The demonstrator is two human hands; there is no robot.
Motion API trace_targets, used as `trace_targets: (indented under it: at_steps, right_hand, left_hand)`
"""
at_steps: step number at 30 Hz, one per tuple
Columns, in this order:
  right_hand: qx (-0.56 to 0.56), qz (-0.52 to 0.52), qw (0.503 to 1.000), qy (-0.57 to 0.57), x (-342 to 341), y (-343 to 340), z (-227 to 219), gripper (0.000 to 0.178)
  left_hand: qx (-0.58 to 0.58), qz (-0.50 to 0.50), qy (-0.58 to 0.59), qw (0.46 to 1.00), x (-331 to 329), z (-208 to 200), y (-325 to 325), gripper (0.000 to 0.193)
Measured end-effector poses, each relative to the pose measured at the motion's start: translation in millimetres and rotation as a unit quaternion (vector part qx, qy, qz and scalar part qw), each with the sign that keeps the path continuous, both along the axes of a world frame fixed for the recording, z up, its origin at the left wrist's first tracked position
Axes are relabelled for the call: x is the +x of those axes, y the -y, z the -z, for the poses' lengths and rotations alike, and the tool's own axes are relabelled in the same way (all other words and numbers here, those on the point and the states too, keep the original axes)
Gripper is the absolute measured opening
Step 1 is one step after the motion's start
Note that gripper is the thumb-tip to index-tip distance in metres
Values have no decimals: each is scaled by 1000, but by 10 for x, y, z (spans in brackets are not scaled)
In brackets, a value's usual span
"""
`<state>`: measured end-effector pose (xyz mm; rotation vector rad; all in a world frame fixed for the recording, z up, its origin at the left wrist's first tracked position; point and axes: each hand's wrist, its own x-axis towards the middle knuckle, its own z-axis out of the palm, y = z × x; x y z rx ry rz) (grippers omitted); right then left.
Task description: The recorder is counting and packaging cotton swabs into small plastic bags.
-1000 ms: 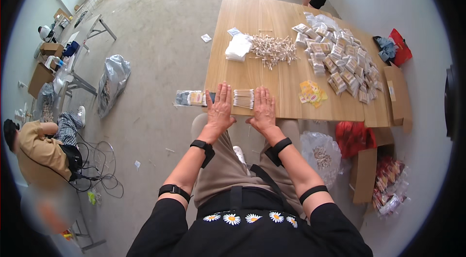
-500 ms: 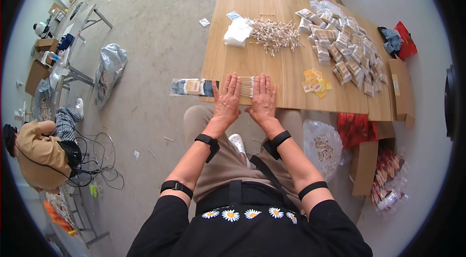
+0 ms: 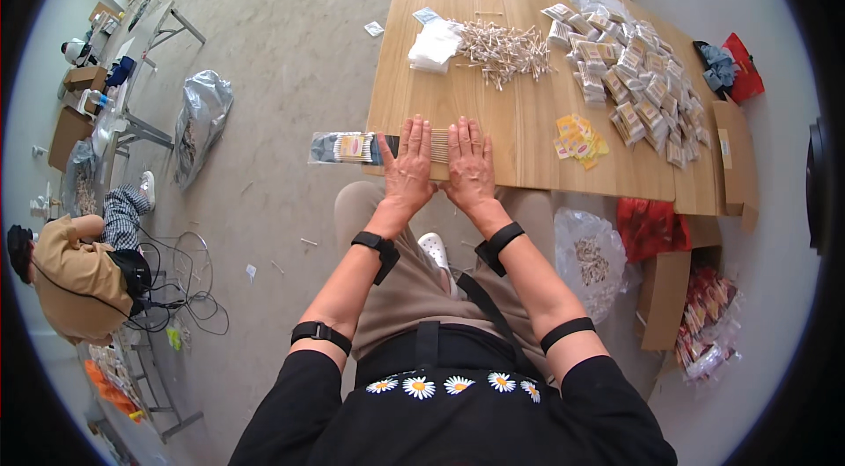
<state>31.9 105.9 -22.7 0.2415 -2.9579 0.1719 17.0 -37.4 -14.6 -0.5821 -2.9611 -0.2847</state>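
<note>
My left hand (image 3: 408,168) lies flat at the table's front edge, fingers stretched out. Beside it my right hand (image 3: 471,168) is flat too, its thumb pointing toward the left one. A row of cotton swabs (image 3: 439,146) shows in the narrow gap between them; most of the row is hidden under the hands. To the left, a clear bag (image 3: 324,148) with swabs and a small yellow-and-white card (image 3: 354,147) sticks out past the table's edge. The dark strip it lies on runs under my left hand.
On the wooden table (image 3: 519,145) are a loose swab pile (image 3: 506,52), a white stack of bags (image 3: 434,48), yellow cards (image 3: 581,139) and heaped filled packs (image 3: 634,79). A plastic bag (image 3: 588,259) and cardboard box (image 3: 662,299) stand lower right. Another person (image 3: 79,277) sits at left.
My hands have come closer together, narrowing the strip of swabs seen between them. The whole view has shifted slightly.
</note>
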Motion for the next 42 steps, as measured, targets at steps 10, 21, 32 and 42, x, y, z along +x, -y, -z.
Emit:
trace_targets:
  at_steps: [10,21,32,42]
  right_hand:
    - [-47,-34,998,-17,126,33,24,112]
    - [-36,4,999,8,116,111,-58,91]
    - [-39,-22,999,3,93,136,-122,93]
    - [-42,-57,996,-57,41,130,-9,94]
  left_hand:
    - [-25,2,-13,1000,-10,3,-47,114]
    - [-25,14,-8,1000,57,-26,-3,105]
    - [-67,-18,-35,997,132,52,144,105]
    - [-12,-5,-12,1000,207,-109,211,106]
